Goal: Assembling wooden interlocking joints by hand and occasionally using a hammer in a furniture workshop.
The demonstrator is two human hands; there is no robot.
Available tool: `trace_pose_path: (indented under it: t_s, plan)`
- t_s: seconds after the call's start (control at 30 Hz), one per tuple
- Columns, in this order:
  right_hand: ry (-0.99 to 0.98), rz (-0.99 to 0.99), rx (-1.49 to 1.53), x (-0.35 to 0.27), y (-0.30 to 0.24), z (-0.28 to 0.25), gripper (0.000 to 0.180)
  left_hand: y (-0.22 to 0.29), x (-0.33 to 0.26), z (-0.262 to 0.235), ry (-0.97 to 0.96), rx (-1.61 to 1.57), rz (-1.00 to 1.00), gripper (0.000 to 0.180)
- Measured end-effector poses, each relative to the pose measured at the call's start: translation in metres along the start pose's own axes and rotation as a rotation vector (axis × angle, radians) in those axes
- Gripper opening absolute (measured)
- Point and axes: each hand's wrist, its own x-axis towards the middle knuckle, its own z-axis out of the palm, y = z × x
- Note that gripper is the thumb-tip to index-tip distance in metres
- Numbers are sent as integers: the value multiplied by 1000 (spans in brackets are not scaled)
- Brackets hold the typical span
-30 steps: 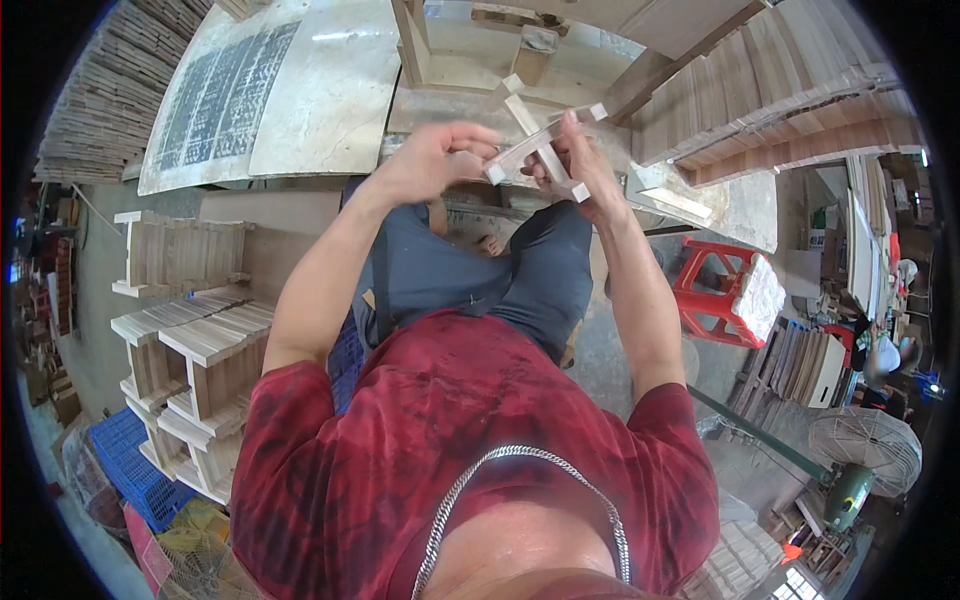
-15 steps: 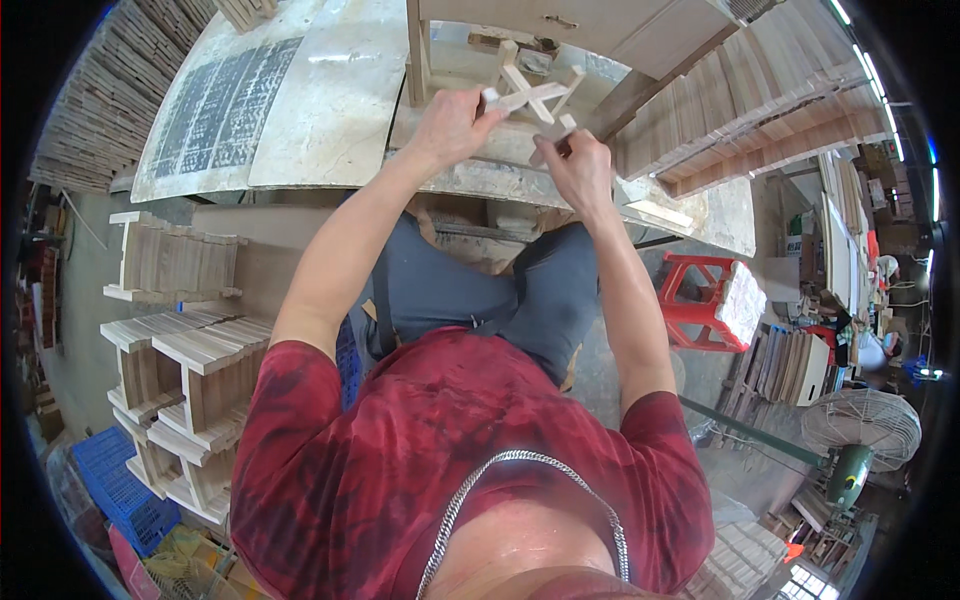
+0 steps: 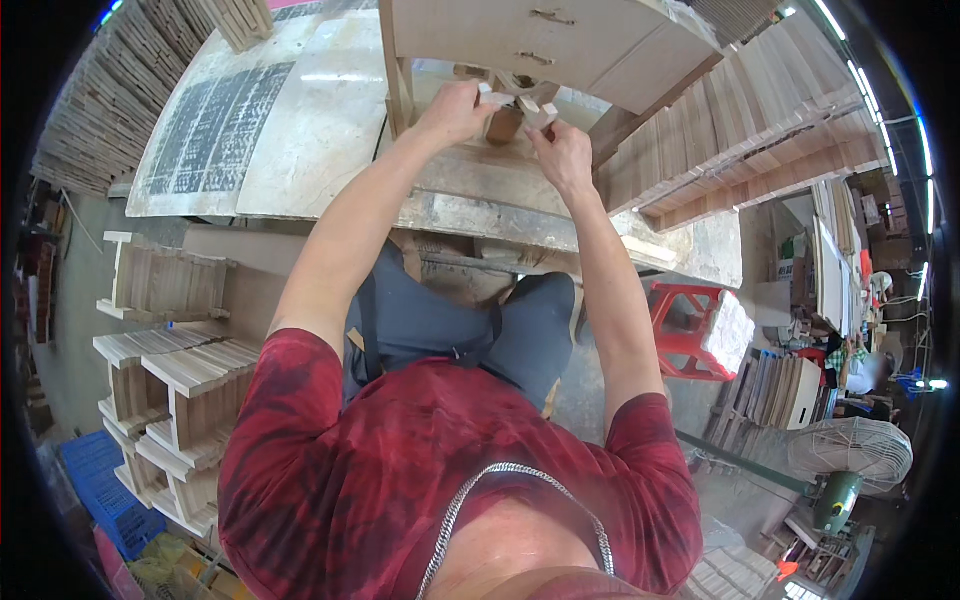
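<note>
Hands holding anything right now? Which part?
Both. The left hand and right hand grip a small pale wooden cross-shaped piece by opposite ends, left end and right end, over the workbench. Exact finger placement is too small to tell.

Both hands have carried the small wooden piece (image 3: pixel 515 103) away from the body and up to the wooden cabinet (image 3: pixel 545 40) at the far side of the workbench (image 3: pixel 320 130). 1 second ago it was held over the lap, short of the cabinet; half a second ago it was over the bench. The left hand (image 3: pixel 455 108) and right hand (image 3: pixel 562 155), arms now stretched out, press the piece against the cabinet's underside, where its crossed slats are partly hidden.
</note>
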Motion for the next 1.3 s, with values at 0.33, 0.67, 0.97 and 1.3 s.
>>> trace_pose_path:
  t_s: [0.33,0.67,0.97,1.3]
  plan:
    - [-53,15,-128,4,-13,-8,41,3,12,-13,-84,47,-66,40]
    - [-140,-90,26,-27,-26,-26,37,10,-18,-35,-38,-7,-1,40]
    - [-267,-834,-234,-65,-94,-70,65,-24,-101,-131,-263,-904,-506,38]
    - [-438,-252,743,-17,-170,153,23,26,-332,-248,810,-170,-647,30]
